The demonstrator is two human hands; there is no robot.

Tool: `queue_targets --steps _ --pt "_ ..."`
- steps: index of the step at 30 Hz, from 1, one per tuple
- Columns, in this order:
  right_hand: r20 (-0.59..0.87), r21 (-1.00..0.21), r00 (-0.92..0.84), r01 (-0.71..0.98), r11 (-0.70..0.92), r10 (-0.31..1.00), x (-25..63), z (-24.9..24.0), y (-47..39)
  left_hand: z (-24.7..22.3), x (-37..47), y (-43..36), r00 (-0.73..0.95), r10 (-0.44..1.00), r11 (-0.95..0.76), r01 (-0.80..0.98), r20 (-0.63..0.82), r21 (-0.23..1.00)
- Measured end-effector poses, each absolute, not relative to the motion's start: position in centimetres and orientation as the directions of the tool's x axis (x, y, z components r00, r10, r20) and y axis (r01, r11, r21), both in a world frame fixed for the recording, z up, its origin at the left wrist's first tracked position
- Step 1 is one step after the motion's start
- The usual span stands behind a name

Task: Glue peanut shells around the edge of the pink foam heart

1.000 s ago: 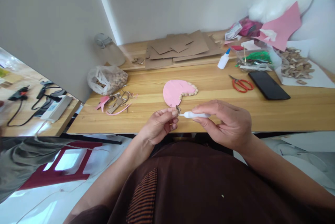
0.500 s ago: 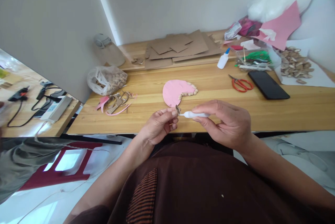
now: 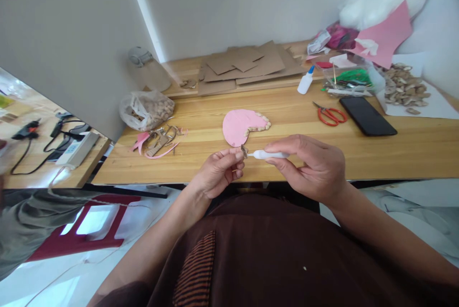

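Observation:
My left hand pinches a small brown shell piece between thumb and fingers, just below a pink heart-shaped card. Several pale shell pieces line the card's right end and notch. My right hand grips a white glue bottle lying sideways, its thin nozzle pointing left at the held piece. The nozzle tip is at or very near that piece; contact is too small to tell.
Behind lie stacked cardboard and a blue-capped bottle. To the right are red-handled scissors, a black phone and a shell pile. Leftward sit a plastic bag, scraps and a power strip.
The glue bottle in my right hand has shifted slightly right and up, and its nozzle now sits a little higher by the shell piece. My left hand is nearly still.

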State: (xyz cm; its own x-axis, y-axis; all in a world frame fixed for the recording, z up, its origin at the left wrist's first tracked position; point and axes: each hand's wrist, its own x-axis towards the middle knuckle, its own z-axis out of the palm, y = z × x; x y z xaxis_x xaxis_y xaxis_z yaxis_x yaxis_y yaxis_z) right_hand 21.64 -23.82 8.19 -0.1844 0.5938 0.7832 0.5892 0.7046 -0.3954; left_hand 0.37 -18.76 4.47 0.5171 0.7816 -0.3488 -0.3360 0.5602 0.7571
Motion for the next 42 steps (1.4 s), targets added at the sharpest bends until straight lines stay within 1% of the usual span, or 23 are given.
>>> queue_targets --steps 19,28,42 --pt "0.786 -0.399 -0.178 0.584 0.707 0.592 21.57 7.99 -23.83 4.32 0.19 -18.63 0.528 0.778 0.567 -0.356 -0.341 0.743" --pt "0.772 -0.428 -0.17 0.573 0.699 0.612 21.55 7.9 -23.95 4.2 0.2 -18.57 0.531 0.781 0.565 -0.375 -0.33 0.735" --pt "0.767 -0.429 -0.176 0.574 0.697 0.617 21.61 7.97 -24.03 4.29 0.22 -18.7 0.531 0.777 0.567 -0.358 -0.337 0.742"
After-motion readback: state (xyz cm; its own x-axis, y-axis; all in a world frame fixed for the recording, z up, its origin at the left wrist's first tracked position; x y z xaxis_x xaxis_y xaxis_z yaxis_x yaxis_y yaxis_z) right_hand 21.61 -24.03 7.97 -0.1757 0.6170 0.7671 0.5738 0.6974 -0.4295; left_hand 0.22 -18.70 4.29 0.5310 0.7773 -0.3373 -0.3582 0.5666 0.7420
